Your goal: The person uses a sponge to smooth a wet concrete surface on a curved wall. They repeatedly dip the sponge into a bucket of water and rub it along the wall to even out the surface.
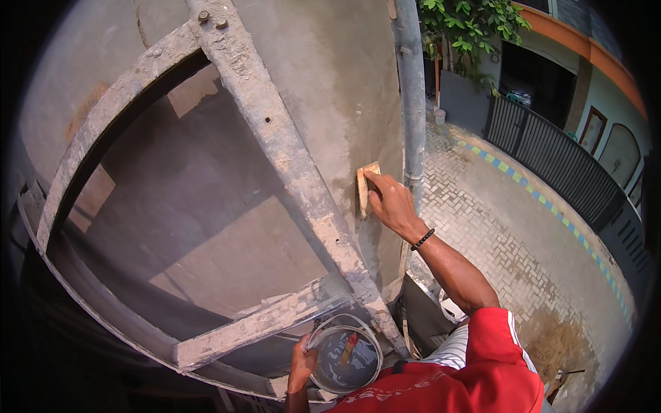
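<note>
- A tan rectangular sponge block (367, 187) is pressed flat against the grey plastered wall (330, 76) by the right hand (391, 201), at about 12 o'clock from the person's red shirt (475, 378).
- The right fingers (375, 180) are laid together over the block's face.
- A round grey bucket of dark water (344, 358), at 6 o'clock from the block, is gripped at its rim by the left hand (301, 361), fingers curled on it.
- A cement-crusted scaffold brace (289, 158) crosses the wall at 9 o'clock from the block.
- A grey pipe (412, 89) stands just right of the block.
</note>
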Available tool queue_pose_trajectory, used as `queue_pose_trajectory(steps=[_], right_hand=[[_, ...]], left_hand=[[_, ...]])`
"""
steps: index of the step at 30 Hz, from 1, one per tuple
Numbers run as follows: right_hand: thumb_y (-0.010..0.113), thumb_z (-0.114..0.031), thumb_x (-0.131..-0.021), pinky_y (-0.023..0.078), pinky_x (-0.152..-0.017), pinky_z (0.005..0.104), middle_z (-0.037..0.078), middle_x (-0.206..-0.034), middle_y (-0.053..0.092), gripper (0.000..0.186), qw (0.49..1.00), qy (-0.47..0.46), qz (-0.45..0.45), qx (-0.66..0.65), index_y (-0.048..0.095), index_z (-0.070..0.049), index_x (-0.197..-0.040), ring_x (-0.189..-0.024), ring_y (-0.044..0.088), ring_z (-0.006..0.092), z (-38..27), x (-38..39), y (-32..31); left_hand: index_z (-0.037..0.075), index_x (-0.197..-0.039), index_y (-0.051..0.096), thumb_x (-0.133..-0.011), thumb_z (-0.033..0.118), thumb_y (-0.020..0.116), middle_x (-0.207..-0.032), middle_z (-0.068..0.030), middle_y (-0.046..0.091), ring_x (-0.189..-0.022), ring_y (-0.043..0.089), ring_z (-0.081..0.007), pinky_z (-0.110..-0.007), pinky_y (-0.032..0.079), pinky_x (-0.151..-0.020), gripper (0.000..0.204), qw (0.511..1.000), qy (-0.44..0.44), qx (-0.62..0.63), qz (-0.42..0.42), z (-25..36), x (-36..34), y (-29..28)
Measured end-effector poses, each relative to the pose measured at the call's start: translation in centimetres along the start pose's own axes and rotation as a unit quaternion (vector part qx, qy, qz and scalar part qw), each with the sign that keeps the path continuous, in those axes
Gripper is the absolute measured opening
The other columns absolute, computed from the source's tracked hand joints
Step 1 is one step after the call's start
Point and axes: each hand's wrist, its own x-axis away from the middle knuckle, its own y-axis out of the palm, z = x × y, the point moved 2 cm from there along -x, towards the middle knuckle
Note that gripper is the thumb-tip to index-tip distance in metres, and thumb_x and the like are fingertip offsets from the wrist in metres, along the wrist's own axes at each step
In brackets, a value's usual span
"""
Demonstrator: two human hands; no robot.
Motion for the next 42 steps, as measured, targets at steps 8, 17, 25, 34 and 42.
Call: queue_pose_trajectory(steps=[8,17,25,34,42], right_hand=[[0.057,-0.008,-0.083,0.053,-0.087,0.0438,0.02,-0.113,0.067,0.044,0.977,-0.05,0.209,0.006,0.061,-0.006,-0.127,-0.1,0.066,0.0378,-2.5,-13.7,-12.7],[0.061,-0.004,-0.083,0.054,-0.074,0.0463,0.02,-0.101,0.064,0.048,0.998,0.062,0.017,-0.021,0.059,-0.01,-0.131,-0.085,0.065,0.0398,5.4,6.6,5.8],[0.059,-0.007,-0.084,0.055,-0.079,0.0444,0.023,-0.104,0.068,0.043,0.969,-0.072,0.228,-0.062,0.06,-0.004,-0.127,-0.091,0.067,0.04,-6.6,-12.4,-9.9],[0.059,-0.005,-0.081,0.054,-0.071,0.0473,0.022,-0.094,0.065,0.043,0.995,-0.035,0.079,-0.043,0.063,-0.005,-0.124,-0.08,0.066,0.0396,-4.0,-0.3,3.6],[0.058,-0.006,-0.083,0.054,-0.079,0.0427,0.022,-0.109,0.067,0.043,0.972,-0.08,0.219,0.0,0.062,-0.004,-0.126,-0.091,0.067,0.0396,-8.4,-13.1,-10.1]], left_hand=[[-0.003,-0.126,0.06,-0.075,-0.006,0.042,-0.101,-0.007,0.068,-0.086,0.059,-0.0119,-0.025,0.047,-0.075,0.054,0.998,0.038,-0.042,-0.017,1.1,0.2,-0.1],[-0.003,-0.127,0.059,-0.077,-0.008,0.041,-0.106,-0.0078,0.069,-0.092,0.06,-0.0125,-0.025,0.047,-0.082,0.053,0.999,0.013,-0.014,-0.037,0.1,-0.2,0.1],[-0.004,-0.125,0.06,-0.076,-0.008,0.042,-0.107,-0.0089,0.069,-0.093,0.06,-0.0135,-0.025,0.047,-0.083,0.053,0.997,0.059,-0.037,-0.02,0.4,0.2,-0.4],[-0.003,-0.127,0.06,-0.076,-0.009,0.041,-0.109,-0.009,0.068,-0.097,0.061,-0.0136,-0.026,0.046,-0.085,0.055,0.998,0.058,-0.024,-0.031,0.2,-0.3,0.1],[-0.002,-0.127,0.06,-0.076,-0.009,0.041,-0.11,-0.008,0.068,-0.096,0.06,-0.0123,-0.023,0.045,-0.083,0.055,0.999,0.021,0.013,-0.026,-0.4,0.0,-0.4]])
